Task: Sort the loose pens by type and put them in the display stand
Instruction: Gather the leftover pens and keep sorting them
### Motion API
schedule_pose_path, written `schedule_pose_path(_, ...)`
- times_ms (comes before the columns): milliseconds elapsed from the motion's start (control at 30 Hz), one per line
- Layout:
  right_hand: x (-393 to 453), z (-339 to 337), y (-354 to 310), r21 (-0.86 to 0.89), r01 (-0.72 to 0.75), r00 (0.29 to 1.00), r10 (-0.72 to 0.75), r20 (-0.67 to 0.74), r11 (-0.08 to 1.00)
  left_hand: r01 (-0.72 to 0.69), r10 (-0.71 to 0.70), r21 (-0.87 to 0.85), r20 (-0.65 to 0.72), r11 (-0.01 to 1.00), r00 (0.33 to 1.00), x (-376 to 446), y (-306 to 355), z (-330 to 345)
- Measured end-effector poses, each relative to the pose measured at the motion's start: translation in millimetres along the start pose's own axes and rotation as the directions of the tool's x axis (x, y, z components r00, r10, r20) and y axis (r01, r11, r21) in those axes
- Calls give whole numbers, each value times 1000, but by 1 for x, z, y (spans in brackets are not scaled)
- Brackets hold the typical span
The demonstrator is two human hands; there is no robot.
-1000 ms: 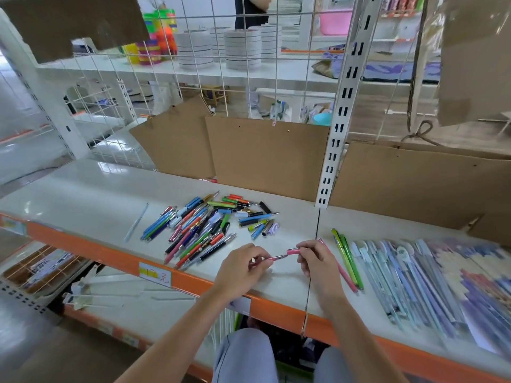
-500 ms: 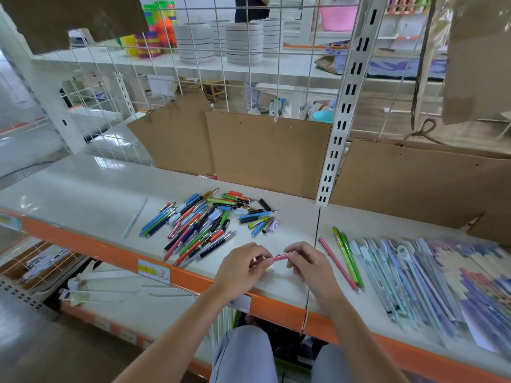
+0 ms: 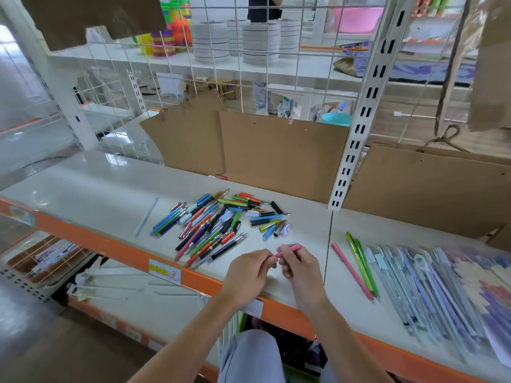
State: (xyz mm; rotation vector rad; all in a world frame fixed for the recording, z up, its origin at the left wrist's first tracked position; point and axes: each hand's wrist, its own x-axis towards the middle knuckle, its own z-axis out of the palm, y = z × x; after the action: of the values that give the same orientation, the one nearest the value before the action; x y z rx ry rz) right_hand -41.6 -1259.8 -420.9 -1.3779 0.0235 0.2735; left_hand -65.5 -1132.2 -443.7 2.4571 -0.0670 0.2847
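Sorting step is underway on the white shelf (image 3: pixel 91 189): the big mixed pile of loose pens (image 3: pixel 218 222) sits mid-shelf w/ blue, green, red, black & orange barrels crossing each other, and a few sorted ones, a pink pen (image 3: pixel 351 269) beside two green pens (image 3: pixel 362 264), lie to the right near packaged stock. Both hands work one short pink pen (image 3: pixel 287 249) just in front of the pile, left hand (image 3: pixel 249 275) pinching its near end, right hand (image 3: pixel 297 265) wrapped round the barrel, so both grips are clenched on it. Next move prob. calls for laying it w/ the matching pink one; no display stand that I can make out.
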Motion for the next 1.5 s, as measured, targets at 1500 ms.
schedule_pose_path(1500,85,11,-24,-905,335,938,-189,292,263,365,-288,303,-271,880,919,5,-33,-19)
